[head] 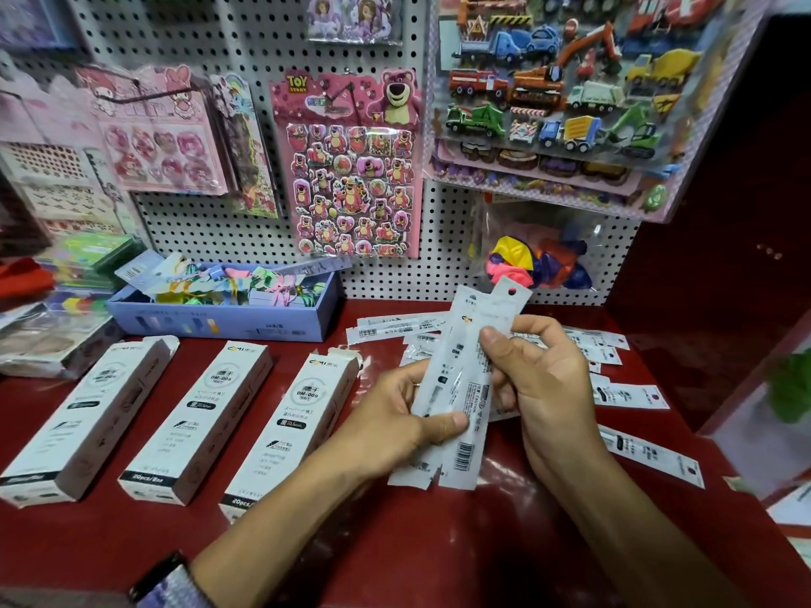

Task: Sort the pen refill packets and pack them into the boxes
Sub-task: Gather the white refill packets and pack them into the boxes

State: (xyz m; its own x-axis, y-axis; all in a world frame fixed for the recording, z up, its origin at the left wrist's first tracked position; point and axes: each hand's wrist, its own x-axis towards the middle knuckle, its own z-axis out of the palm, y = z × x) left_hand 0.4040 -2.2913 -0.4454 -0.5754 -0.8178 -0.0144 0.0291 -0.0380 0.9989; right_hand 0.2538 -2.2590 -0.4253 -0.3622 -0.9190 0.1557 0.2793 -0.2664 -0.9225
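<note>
Above the red shelf, my left hand (395, 414) and my right hand (540, 375) both grip a fanned bundle of white pen refill packets (461, 388). My left thumb pinches the bundle low down, and my right fingers curl around its upper part. More loose refill packets (632, 394) lie scattered on the shelf behind and right of my hands. Three long white refill boxes lie side by side at the left: one (83, 414), a second (197, 414) and a third (294, 427), all with torn-open top flaps.
A blue open box (228, 318) full of coloured clips stands behind the white boxes. A pegboard with sticker sheets (351, 168) and a bag of balloons (540, 256) rises at the back. Stacked packets sit at far left (48, 340). The shelf (395, 541) ends at right.
</note>
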